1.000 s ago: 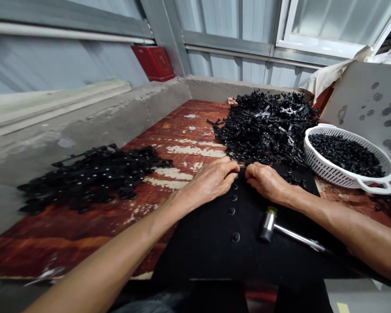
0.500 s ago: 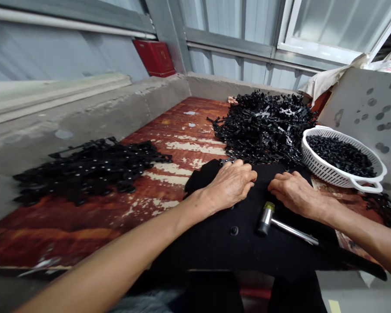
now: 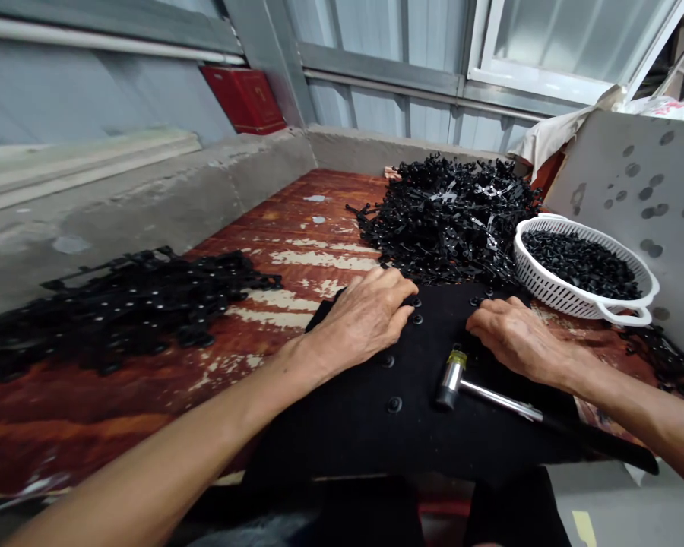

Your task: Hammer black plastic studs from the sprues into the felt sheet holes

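Your left hand (image 3: 365,319) rests half-curled on the black cloth (image 3: 342,433), nothing visibly gripped, just beside a line of black studs (image 3: 395,405). Right hand (image 3: 516,342) lies open, empty, near the steel mallet (image 3: 453,380). Farther: heaped black plastic parts (image 3: 450,220), white strainer basket (image 3: 547,281).

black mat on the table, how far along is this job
Looks partway. Done: the heap of studded black strips on the left seems finished. In hand: the left hand and right hand press on the black mat, with a row of studs set in it. Remaining: the heap of black parts and the white colander of studs.
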The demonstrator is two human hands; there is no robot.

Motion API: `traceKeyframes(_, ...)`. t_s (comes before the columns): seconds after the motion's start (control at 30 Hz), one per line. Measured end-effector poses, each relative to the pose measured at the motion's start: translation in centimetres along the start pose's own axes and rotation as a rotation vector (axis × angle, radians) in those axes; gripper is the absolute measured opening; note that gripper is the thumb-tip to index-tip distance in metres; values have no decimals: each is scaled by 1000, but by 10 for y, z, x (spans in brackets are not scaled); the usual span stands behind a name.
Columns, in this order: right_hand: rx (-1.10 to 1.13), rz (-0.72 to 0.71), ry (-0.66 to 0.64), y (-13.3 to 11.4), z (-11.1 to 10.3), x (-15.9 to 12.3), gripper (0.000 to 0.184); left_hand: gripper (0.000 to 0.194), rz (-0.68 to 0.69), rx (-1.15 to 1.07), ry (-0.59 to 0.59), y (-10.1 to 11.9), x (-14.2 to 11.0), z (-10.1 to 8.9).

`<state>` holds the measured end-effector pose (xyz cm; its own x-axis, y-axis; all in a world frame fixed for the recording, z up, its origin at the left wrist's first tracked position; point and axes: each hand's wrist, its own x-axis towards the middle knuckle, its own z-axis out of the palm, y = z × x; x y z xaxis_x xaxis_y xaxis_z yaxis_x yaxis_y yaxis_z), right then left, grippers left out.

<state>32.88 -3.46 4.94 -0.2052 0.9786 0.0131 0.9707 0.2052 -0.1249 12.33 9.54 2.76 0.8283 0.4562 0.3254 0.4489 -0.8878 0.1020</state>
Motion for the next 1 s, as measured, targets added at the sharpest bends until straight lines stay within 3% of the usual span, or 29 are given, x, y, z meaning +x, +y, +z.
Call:
traceKeyframes(0.13, 116, -12, 97, -9, 8, 25, 20, 22, -59, -128, 41, -9, -1, -1)
traceKeyframes(0.37, 205, -147, 97, -33, 21, 52, 13, 26, -128, -172, -20, -5, -15, -2)
traceKeyframes(0.63, 375, -108, 177, -23, 20, 44, 13, 24, -150, -190, 36, 4, -23, -3)
traceKeyframes(0.87, 304, -195, 124, -45, 25, 31, 13, 19, -182, -216, 63, 2, -29, 0)
traceKeyframes(1.0, 261, -173, 131, -40, 23, 27, 14, 20, -191, -207, 54, 10, -33, -1)
